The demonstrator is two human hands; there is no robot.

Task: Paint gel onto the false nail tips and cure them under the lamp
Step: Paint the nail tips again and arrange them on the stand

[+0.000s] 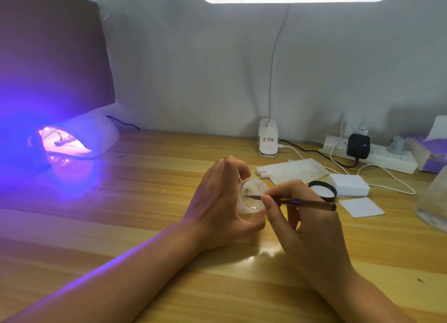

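My left hand (217,201) grips a small clear gel jar (251,201), tilted so its open mouth faces me. A thin dark brush (302,202) is pinched in my right hand (307,223), and its tip reaches into the jar's mouth. The jar's black lid (323,189) lies just right of my hands. At the far left the white curing lamp (92,134) glows purple; inside it stands a small holder with a nail tip (61,140), too small to make out well.
A white clip desk lamp (268,141) stands at the back centre. A power strip (370,157) with plugs and trailing cables lies back right. White wipes (295,170), a white block (348,185), a square pad (361,207) and a clear container (433,201) sit right.
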